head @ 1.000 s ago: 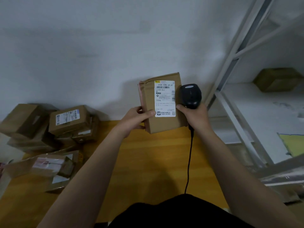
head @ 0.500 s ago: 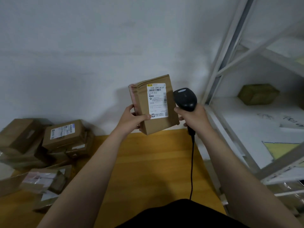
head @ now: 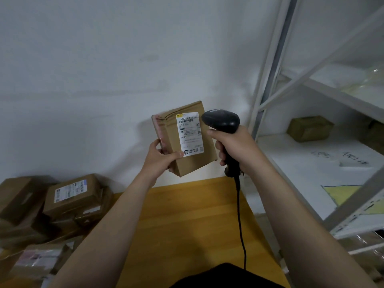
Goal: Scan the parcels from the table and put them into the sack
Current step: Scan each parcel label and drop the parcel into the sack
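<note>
Parcel pile (head: pixel 70 196) left on table (head: pixel 187 225); rack (head: pixel 268 80) right

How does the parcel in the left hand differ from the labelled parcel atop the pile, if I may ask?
The held parcel stands upright in the left hand; the pile parcel lies tilted on other parcels. The held parcel's label runs tall; the pile parcel's runs wide. Both are brown with white labels.

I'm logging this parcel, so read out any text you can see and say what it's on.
"5020 T098 09": top of the label on the held parcel.
"T098": midway down that label.
Remaining print there: too small.
The pile label: blurred.
The handwriting on the shelf: unreadable.
The scanner: no text visible.
</note>
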